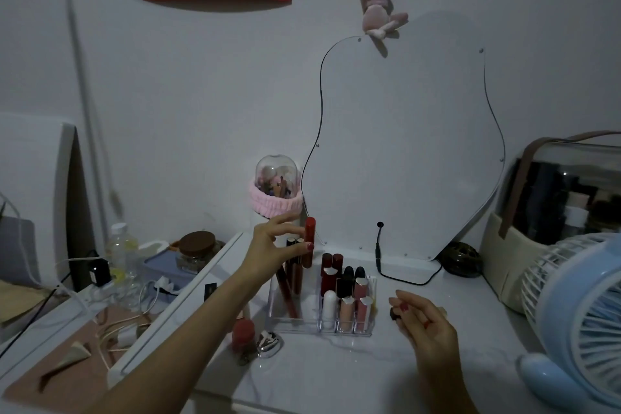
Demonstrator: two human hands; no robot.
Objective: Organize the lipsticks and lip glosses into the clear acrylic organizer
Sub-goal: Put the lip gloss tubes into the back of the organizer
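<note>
The left hand (268, 245) is pinching a red lip gloss (309, 242) upright above the organizer (321, 329)'s back-left compartment; lowering it straight would spare neighbouring tubes (293, 265), while the right hand (423, 319) is pinching a small dark item (394, 312).

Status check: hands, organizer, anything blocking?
Left hand pinching red lip gloss tube above clear organizer. Right hand holding small dark item, unclear what. Organizer's small slots mostly filled. Nothing blocking the drop.

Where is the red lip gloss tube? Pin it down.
Head view, centre: the red tube is upright in the left hand's fingertips, above the organizer's left compartment, before the mirror.
</note>
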